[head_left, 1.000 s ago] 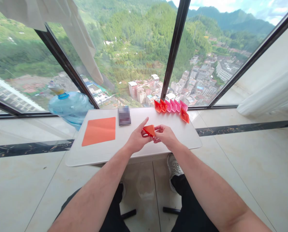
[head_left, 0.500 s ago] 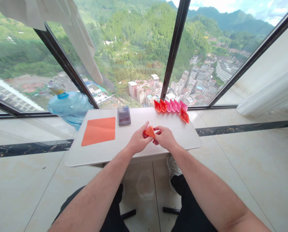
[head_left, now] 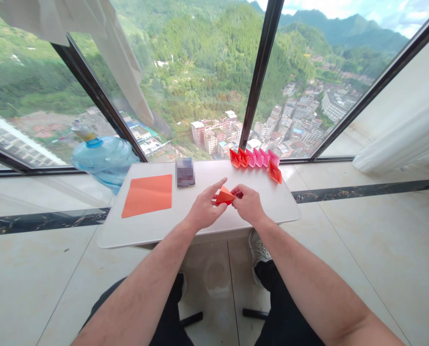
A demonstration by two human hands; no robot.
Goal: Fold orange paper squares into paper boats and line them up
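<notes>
Between my hands, above the front of the white table [head_left: 153, 228], is a small piece of folded orange paper [head_left: 224, 195]. My left hand [head_left: 206, 205] grips its left side, with thumb and fingers on either side of it. On the right, my right hand [head_left: 248, 203] pinches the paper's pointed corner between thumb and fingertips. Part of the paper is covered by my fingers. A row of red and pink folded paper boats [head_left: 255, 157] stands at the table's back right, and one red paper boat [head_left: 275, 172] sits just in front of it.
A flat orange paper sheet [head_left: 147, 195] lies on the table's left side. Beside it is a phone-like object [head_left: 185, 173], its surface blurred out. A large blue water bottle [head_left: 104, 158] stands behind the left corner. Windows [head_left: 257, 77] rise behind the table.
The folded paper has turned and spread wider, showing more of its inner faces. My right hand has shifted its pinch to the right corner; my left hand stays around the left side.
</notes>
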